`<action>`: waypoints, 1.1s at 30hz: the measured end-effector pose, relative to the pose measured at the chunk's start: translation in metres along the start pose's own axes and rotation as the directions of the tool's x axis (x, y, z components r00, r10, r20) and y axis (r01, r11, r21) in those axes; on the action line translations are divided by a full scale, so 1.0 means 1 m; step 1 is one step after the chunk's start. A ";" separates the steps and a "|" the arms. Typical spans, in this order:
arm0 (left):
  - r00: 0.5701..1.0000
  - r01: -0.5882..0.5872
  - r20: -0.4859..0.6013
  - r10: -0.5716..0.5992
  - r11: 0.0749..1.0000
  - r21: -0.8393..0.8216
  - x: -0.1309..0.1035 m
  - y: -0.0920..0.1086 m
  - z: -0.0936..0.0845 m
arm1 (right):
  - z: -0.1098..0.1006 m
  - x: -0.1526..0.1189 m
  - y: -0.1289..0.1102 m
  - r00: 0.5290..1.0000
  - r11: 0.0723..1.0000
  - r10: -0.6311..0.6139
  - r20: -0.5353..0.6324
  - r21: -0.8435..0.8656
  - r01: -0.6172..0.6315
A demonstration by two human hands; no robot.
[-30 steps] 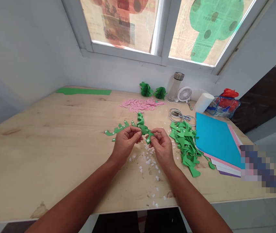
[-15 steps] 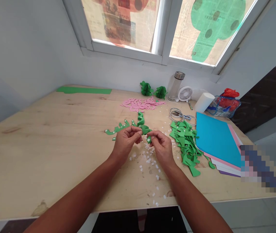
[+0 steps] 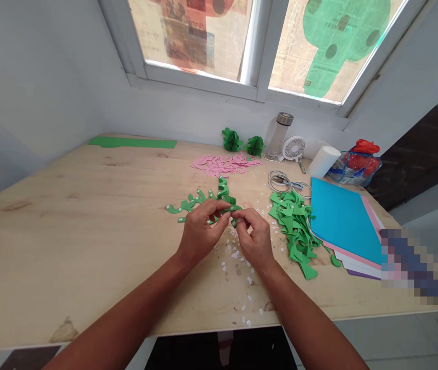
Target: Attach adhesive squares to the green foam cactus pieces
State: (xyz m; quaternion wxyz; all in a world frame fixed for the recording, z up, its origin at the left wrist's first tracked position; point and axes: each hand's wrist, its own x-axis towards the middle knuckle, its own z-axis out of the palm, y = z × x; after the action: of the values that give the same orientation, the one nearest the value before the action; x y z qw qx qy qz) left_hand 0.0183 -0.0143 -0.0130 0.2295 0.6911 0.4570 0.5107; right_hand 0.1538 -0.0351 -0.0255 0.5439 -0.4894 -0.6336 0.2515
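Note:
Between my hands is a small green cut-out piece (image 3: 235,208) of foam or paper with white squares on it. My left hand (image 3: 203,228) pinches its left side with thumb and forefinger. On the other side, my right hand (image 3: 255,235) grips the piece with its fingertips, close against the left fingers. More curved green cut-outs (image 3: 188,204) with white squares lie just beyond and left of my left hand, which partly covers them. Small white paper bits (image 3: 235,254) are scattered on the table under and between my hands.
Pink cut-outs (image 3: 219,165) and two green folded-paper shapes (image 3: 232,140) are farther back. To the right are green scraps (image 3: 298,231), scissors (image 3: 279,181), blue sheets (image 3: 342,218), a white roll (image 3: 324,162), a small fan (image 3: 293,148) and a bottle (image 3: 280,136).
My hands have come closer together, the left one shifting slightly right. The green piece between them has turned and now lies flatter across the fingertips.

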 end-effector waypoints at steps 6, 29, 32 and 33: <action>0.995 0.102 -0.014 -0.103 0.991 -0.092 0.000 -0.001 0.001 | 0.001 -0.002 0.003 0.998 0.995 -0.050 0.030 -0.089 0.052; 0.945 0.302 0.022 -0.325 0.848 -0.436 -0.002 -0.011 0.013 | 0.004 -0.004 0.006 0.975 0.935 -0.217 0.039 -0.280 0.219; 0.945 0.303 0.021 -0.327 0.848 -0.435 -0.002 -0.011 0.013 | 0.004 -0.004 0.006 0.973 0.929 -0.225 0.044 -0.290 0.228; 0.945 0.303 0.021 -0.327 0.847 -0.436 -0.002 -0.011 0.013 | 0.004 -0.004 0.006 0.973 0.928 -0.225 0.045 -0.296 0.228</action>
State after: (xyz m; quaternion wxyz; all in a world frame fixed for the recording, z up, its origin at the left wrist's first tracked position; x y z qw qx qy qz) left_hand 0.0255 -0.0092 -0.0270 0.4454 0.5242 0.4453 0.5732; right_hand 0.1520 -0.0355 -0.0333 0.4857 -0.4882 -0.7193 0.0909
